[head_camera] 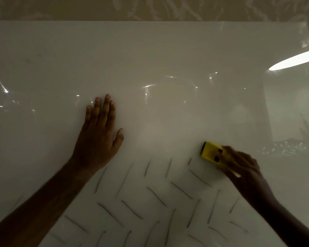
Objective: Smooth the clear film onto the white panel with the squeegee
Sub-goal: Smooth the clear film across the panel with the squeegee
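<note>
A large white panel [150, 50] fills most of the view. A clear film [168, 90] lies over it, glossy, with small bright wrinkle glints across the middle. My left hand [98, 136] rests flat on the film left of centre, fingers together and pointing away from me. My right hand [243, 168] holds a yellow squeegee [211, 153] at the lower right, its dark edge pressed on the film and facing left.
Grey herringbone dashes [150, 202] show through the near part of the panel between my arms. A patterned beige surface [150, 8] runs beyond the panel's far edge. A bright lamp reflection [291, 61] and a paler rectangular reflection [289, 111] lie at the right.
</note>
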A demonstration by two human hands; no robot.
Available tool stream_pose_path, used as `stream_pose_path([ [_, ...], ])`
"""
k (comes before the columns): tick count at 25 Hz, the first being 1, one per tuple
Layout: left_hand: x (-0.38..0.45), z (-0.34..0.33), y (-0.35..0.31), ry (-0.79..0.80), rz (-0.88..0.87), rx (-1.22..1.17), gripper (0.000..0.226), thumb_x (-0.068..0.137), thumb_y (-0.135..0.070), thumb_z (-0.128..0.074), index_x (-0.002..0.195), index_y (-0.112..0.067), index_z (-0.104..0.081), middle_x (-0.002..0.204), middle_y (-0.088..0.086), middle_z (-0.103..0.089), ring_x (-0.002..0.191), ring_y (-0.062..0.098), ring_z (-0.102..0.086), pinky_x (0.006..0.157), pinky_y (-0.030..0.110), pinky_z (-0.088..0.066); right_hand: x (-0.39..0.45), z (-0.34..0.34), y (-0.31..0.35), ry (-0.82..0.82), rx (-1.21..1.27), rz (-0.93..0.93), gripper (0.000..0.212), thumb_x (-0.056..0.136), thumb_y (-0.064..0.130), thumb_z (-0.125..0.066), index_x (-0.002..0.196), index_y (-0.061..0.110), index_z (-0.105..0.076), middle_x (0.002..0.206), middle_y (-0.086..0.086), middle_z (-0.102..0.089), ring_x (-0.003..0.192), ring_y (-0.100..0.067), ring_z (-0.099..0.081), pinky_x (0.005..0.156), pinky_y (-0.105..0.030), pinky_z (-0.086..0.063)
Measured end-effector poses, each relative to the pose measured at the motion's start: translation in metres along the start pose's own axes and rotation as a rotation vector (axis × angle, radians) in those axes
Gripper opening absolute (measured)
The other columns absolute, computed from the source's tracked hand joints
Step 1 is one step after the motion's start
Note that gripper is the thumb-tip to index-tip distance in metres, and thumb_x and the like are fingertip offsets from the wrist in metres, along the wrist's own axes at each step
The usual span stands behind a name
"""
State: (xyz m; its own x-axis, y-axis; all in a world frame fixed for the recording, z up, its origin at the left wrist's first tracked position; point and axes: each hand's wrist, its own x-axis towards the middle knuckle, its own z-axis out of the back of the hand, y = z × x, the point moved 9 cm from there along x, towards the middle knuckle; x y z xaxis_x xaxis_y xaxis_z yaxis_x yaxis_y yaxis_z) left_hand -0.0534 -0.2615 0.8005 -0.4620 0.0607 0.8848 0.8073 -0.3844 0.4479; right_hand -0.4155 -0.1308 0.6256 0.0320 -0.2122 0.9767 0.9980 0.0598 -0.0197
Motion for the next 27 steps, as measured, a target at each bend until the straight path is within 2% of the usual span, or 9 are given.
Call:
stream_pose_path([
  [2,0.001,0.000,0.000,0.003,0.002,-0.005,0.081,0.106,-0.042,-0.034,0.167,0.007,-0.016,0.177,0.027,-0.012,0.164,0.048,-0.012,0.134,0.059,-0.008,0.024,0.007,-0.013,-0.030,0.013,-0.094,0.040,0.105,0.039,-0.059,0.143,0.027,-0.063,0.163,0.011,-0.043,0.127,-0.035,-0.053,0.104,-0.046,-0.041],
  [5,0.001,-0.001,0.000,0.016,0.002,0.002,0.081,0.106,-0.043,-0.033,0.168,0.007,-0.015,0.178,0.026,-0.011,0.164,0.047,-0.011,0.135,0.057,-0.005,0.062,0.005,0.006,-0.083,0.049,-0.125,0.043,0.104,0.044,-0.059,0.141,0.026,-0.066,0.159,0.000,-0.051,0.128,-0.032,-0.051,0.107,-0.047,-0.042],
  [9,0.000,-0.002,0.001,0.017,-0.005,-0.008,0.080,0.107,-0.042,-0.033,0.168,0.006,-0.015,0.178,0.026,-0.009,0.165,0.046,-0.011,0.135,0.058,-0.008,0.032,-0.024,0.080,-0.048,0.044,0.157,0.034,0.110,0.041,-0.050,0.130,0.024,-0.073,0.155,-0.004,-0.056,0.129,-0.031,-0.056,0.105,-0.044,-0.042],
  [11,0.000,-0.002,0.002,0.015,-0.011,-0.014,0.080,0.107,-0.042,-0.033,0.168,0.006,-0.015,0.178,0.025,-0.010,0.165,0.046,-0.011,0.135,0.059,-0.010,-0.002,-0.029,0.095,0.025,0.021,0.275,0.033,0.111,0.039,-0.049,0.135,0.028,-0.068,0.157,-0.001,-0.054,0.131,-0.029,-0.058,0.102,-0.045,-0.044],
  [14,-0.001,-0.002,0.001,0.025,-0.007,-0.018,0.081,0.106,-0.043,-0.033,0.168,0.005,-0.014,0.178,0.025,-0.010,0.165,0.046,-0.011,0.134,0.060,-0.011,-0.011,-0.015,0.068,0.046,-0.001,0.258,0.033,0.111,0.042,-0.047,0.138,0.033,-0.062,0.156,0.000,-0.054,0.130,-0.032,-0.059,0.101,-0.045,-0.044],
  [17,-0.001,-0.001,0.000,0.036,0.001,-0.029,0.081,0.106,-0.044,-0.032,0.168,0.005,-0.015,0.178,0.024,-0.010,0.165,0.046,-0.012,0.134,0.060,-0.012,0.030,-0.004,0.049,-0.014,-0.009,0.140,0.034,0.107,0.045,-0.050,0.135,0.032,-0.064,0.158,0.001,-0.052,0.128,-0.033,-0.058,0.100,-0.046,-0.044],
  [19,-0.001,-0.001,0.000,0.044,0.001,-0.032,0.081,0.106,-0.045,-0.032,0.168,0.004,-0.015,0.178,0.024,-0.011,0.165,0.045,-0.011,0.134,0.061,-0.014,0.062,-0.007,0.066,-0.041,0.015,0.119,0.034,0.104,0.042,-0.056,0.134,0.031,-0.068,0.159,0.003,-0.051,0.128,-0.032,-0.057,0.101,-0.045,-0.043],
  [24,-0.003,0.000,0.004,0.054,-0.022,-0.037,0.080,0.108,-0.045,-0.032,0.169,0.004,-0.016,0.179,0.021,-0.011,0.165,0.043,-0.013,0.133,0.059,-0.019,0.040,-0.047,0.166,0.007,0.047,0.350,0.037,0.105,0.030,-0.063,0.141,0.034,-0.058,0.160,0.001,-0.051,0.131,-0.030,-0.058,0.100,-0.049,-0.045],
  [27,-0.015,0.001,0.014,0.044,-0.017,-0.028,0.080,0.109,-0.048,-0.032,0.169,0.003,-0.016,0.179,0.020,-0.012,0.165,0.042,-0.014,0.133,0.059,-0.019,0.003,-0.049,0.165,0.073,0.012,0.435,0.041,0.106,0.031,-0.057,0.147,0.034,-0.055,0.165,0.003,-0.043,0.133,-0.029,-0.056,0.100,-0.051,-0.047],
])
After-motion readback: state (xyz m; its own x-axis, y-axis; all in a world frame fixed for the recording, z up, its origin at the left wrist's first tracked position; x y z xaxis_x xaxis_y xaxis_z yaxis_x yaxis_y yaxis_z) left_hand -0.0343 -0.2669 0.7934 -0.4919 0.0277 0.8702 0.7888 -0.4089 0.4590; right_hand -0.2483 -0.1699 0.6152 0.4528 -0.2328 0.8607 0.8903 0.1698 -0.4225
